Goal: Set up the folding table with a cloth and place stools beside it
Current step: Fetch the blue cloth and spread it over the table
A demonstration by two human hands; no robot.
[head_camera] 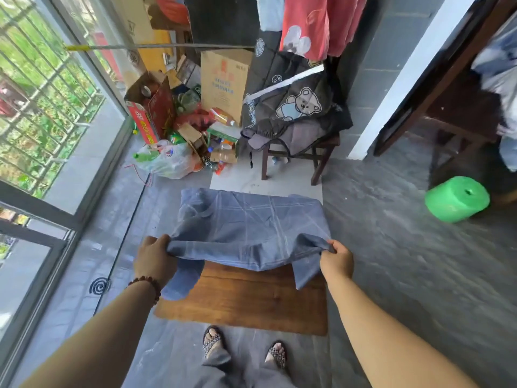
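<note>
head view: the blue checked cloth (251, 225) lies bunched over the far half of the wooden tabletop (251, 301), and its near edge is lifted off the wood and stretched between the two hands. the left hand (154, 260) has its fingers (163, 242) curled tight round the near left corner of the cloth, with a loose flap hanging below them onto the wood. the right hand (337, 260) pinches the near right corner in its fingers (334, 246), with another flap drooping just beneath. a bead bracelet (148, 284) sits on the left wrist. nearer than the fingers, the bare near half of the tabletop shows, and past its edge two sandalled feet (212, 341) stand on the grey floor (405, 261). beyond the fingers, past the cloth's far edge, a dark wooden stool (317, 166) carries a black jacket (296, 107) with a bear print. far left of it, a cardboard box (223, 82) and a plastic bag (167, 161) sit in a heap of clutter by the window (42, 93). well to the right of the right fingers, a green roll (456, 198) lies on the floor.
</note>
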